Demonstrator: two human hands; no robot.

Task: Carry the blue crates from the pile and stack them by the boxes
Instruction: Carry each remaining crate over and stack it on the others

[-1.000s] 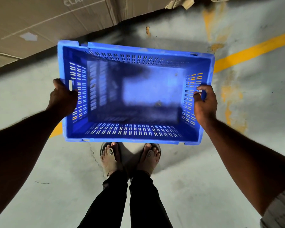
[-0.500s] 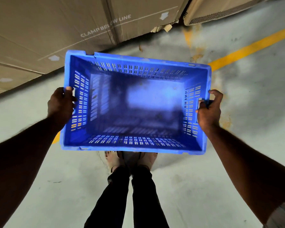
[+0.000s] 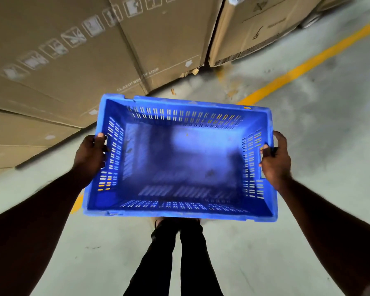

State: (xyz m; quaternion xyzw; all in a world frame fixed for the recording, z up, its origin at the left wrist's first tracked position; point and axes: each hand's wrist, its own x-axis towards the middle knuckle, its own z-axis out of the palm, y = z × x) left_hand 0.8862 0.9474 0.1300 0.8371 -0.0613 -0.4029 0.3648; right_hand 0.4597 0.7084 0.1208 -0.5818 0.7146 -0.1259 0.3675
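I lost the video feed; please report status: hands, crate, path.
Left hand, right hand grip blue crate at ends. Crate empty, held above floor. Cardboard boxes ahead, no stack visible.

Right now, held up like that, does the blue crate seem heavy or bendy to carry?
Probably light for its size: the blue crate is empty with slotted walls. Likely stiff: held only at its ends by the left hand and right hand, its rim looks straight.

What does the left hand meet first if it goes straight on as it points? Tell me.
The blue crate: the left hand grips its end wall and points into it. Beyond, perhaps the cardboard boxes; depth is unclear.
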